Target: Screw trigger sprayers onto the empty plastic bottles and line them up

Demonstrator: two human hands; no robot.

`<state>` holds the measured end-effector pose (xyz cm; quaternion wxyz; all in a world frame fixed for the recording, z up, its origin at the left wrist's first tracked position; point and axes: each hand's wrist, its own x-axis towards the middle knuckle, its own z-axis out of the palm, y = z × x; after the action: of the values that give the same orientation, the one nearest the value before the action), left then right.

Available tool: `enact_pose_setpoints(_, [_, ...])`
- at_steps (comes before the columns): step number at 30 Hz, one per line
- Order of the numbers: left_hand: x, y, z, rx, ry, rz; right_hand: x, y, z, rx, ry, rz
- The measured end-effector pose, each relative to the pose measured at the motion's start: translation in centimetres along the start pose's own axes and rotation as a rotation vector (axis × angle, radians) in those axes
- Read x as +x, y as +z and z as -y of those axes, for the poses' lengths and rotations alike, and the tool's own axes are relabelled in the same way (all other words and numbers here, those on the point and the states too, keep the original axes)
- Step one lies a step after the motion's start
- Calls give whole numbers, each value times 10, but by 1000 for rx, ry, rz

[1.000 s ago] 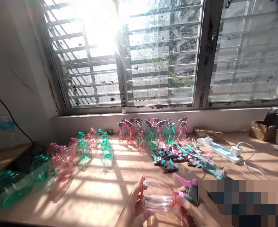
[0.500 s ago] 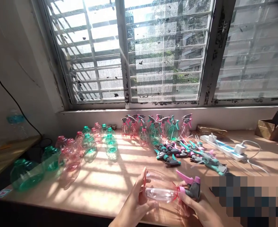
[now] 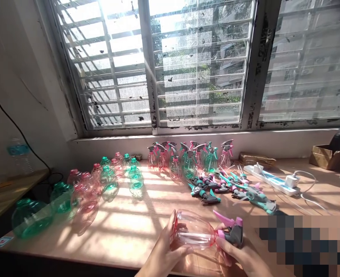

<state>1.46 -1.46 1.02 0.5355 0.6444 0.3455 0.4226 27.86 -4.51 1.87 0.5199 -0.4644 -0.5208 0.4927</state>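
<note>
I hold a clear pink spray bottle (image 3: 194,232) on its side, low over the wooden table (image 3: 129,223). My left hand (image 3: 165,250) is wrapped round the bottle's base. My right hand (image 3: 239,256) grips the neck, where a grey and pink trigger head (image 3: 231,230) sits. Behind it a pile of loose trigger heads (image 3: 230,188) lies on the table. Several finished bottles with heads (image 3: 190,157) stand under the window.
Several headless pink and green bottles (image 3: 100,181) stand at the left, with more green ones (image 3: 31,219) by the table's left edge. A white power strip (image 3: 273,177) with a charger lies at right. A cardboard box (image 3: 325,156) is at the far right.
My view tipped and shifted a little. The bottle stays in both hands, about the same place, with the trigger head at its neck.
</note>
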Motion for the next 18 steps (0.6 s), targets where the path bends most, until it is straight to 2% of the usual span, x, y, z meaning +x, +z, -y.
enact_pose_setpoints(6, [2, -2, -2, 45, 107, 17, 1, 2, 3, 51, 1, -12])
enact_pose_setpoints(9, [1, -1, 1, 87, 70, 20, 0, 3, 5, 41, -6, -14])
enact_pose_setpoints(14, [1, 0, 10, 30, 62, 17, 0, 4, 6, 18, -12, -11])
enact_pose_setpoints(18, [0, -1, 6, 94, 82, 41, 1, 5, 8, 49, -27, -3])
